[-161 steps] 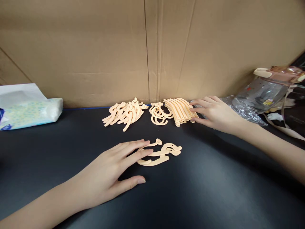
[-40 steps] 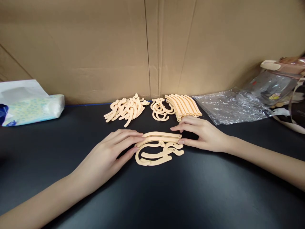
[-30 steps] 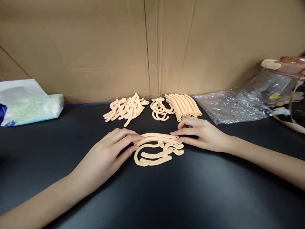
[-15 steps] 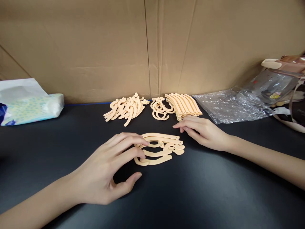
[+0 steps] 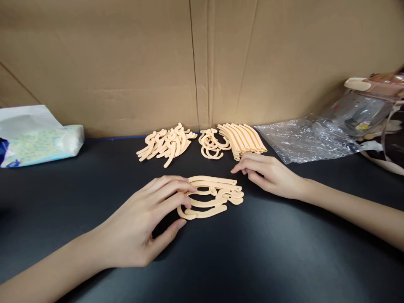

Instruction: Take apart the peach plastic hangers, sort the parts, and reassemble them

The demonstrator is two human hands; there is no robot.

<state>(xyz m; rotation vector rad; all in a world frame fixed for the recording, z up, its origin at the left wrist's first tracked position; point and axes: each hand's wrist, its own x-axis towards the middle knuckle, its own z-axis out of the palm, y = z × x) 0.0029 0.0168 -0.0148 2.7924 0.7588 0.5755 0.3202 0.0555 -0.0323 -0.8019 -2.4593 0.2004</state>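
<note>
Several flat peach plastic pieces, two long curved strips with hook shapes under them, lie grouped mid-table. My left hand rests its curved fingertips on the left end of this group, thumb apart on the table just below. It grips nothing. My right hand lies to the right of the group, fingers loosely stretched toward it and not touching it. It sits just in front of a neat stack of curved strips and holds nothing.
A pile of hook pieces and a small pile of ring pieces lie at the back of the black table. A tissue pack sits left; a clear bag and bottle right. A cardboard wall stands behind.
My right hand brought curved strips from the stack to the middle group, then let go and drew back. My left hand lifted off and settled its fingertips on the group's left end.
</note>
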